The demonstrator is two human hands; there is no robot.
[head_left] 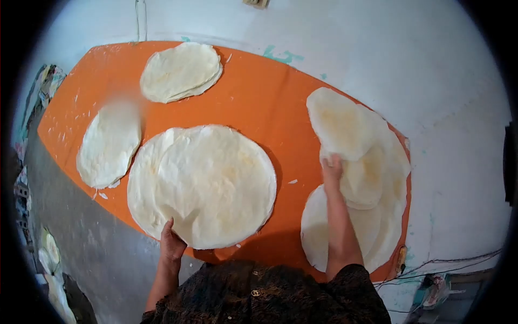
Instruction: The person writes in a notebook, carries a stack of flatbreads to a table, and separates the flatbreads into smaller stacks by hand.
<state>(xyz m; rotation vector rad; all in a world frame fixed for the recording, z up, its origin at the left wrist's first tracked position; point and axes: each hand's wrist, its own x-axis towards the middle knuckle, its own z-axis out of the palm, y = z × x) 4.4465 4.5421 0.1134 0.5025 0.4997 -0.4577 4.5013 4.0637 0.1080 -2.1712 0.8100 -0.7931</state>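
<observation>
Several thin, pale round sheets lie on an orange table (270, 116). My left hand (172, 242) is at the lower edge of the large central stack (221, 181), its thumb raised and touching or very near the rim; its other fingers are partly hidden. On the right, my right hand (332, 168) grips the lower edge of a pale sheet (337, 121) with browned patches. That sheet overlaps a spread pile of similar sheets (391, 200). Whether its far part is lifted cannot be told.
A smaller stack (181, 71) lies near the back edge, and another (109, 146) at the left. A white wall (421, 70) borders the table. Cables (458, 264) run at the lower right. Small scraps dot the table.
</observation>
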